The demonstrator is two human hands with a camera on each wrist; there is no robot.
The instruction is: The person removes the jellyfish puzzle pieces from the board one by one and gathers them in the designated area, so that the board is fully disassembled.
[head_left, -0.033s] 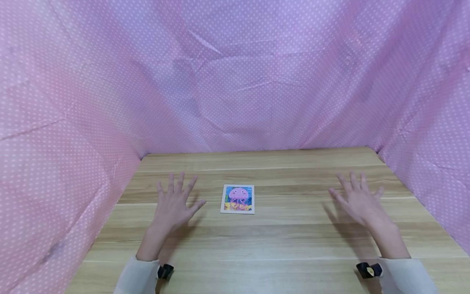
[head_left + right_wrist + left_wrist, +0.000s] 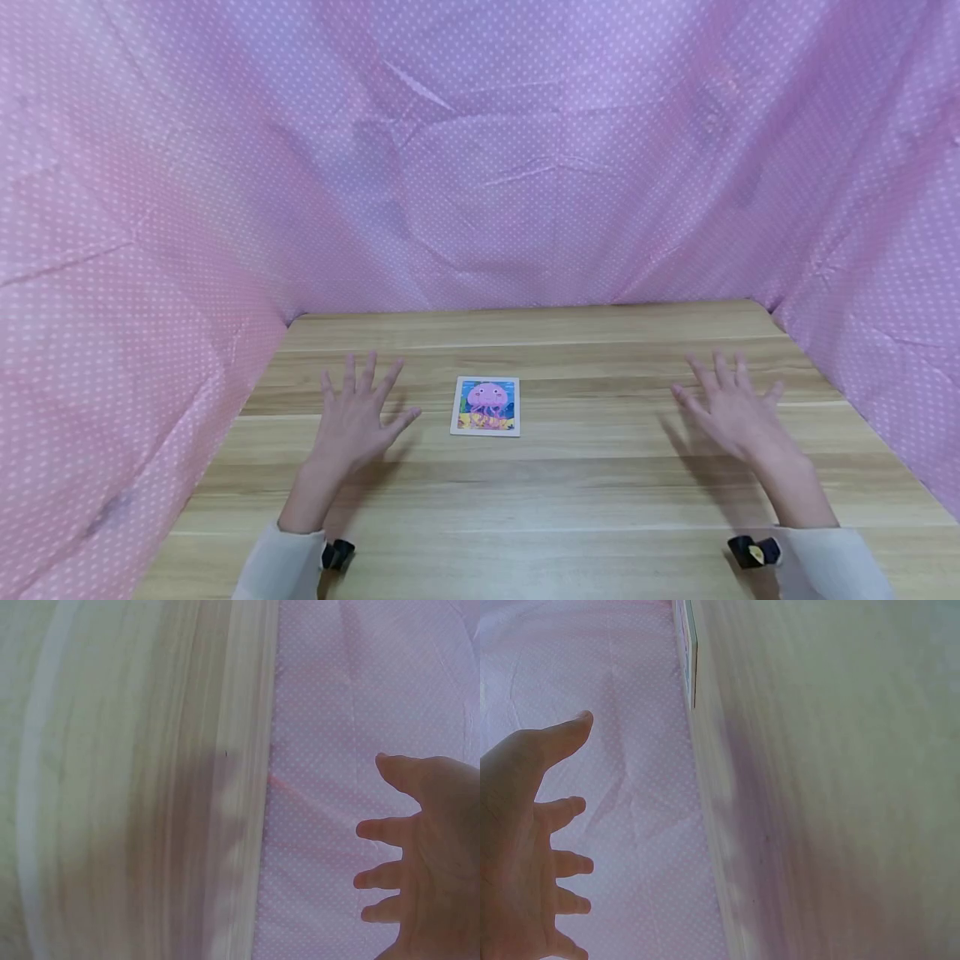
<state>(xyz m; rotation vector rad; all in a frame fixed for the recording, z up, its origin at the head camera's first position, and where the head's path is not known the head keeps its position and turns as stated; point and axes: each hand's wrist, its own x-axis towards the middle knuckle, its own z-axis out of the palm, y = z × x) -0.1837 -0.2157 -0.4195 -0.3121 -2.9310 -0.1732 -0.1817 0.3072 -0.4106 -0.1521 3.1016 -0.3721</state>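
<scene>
Pink-and-lilac cloth [image 2: 480, 167] with small white dots fills most of what I see, hanging in creases behind the table and down both sides of it. Next comes the table [image 2: 570, 492], its pale wood grain running across in lighter and darker bands, with the shadows of my hands falling on it.

My left hand [image 2: 356, 421] hovers above the wood on one side, palm down, fingers straight and spread wide, thumb reaching out toward the middle. My right hand [image 2: 735, 412] does the same on the other side, well apart from it — fingers fanned, thumb pointing inward. I have hold of nothing in either one, and both wrist views show my fingers clear of the tabletop.

A pale left sleeve [image 2: 281, 567] and a matching right sleeve [image 2: 832, 567] cover my forearms at the bottom edge.

Smaller than these is the card [image 2: 486, 407], lying flat and picture-up on the table between my hands — near my left thumb, not touching it, and farther from my right. Inside its white border is a pink jellyfish [image 2: 487, 398] with eyes, over blue water and a yellow seabed.
</scene>
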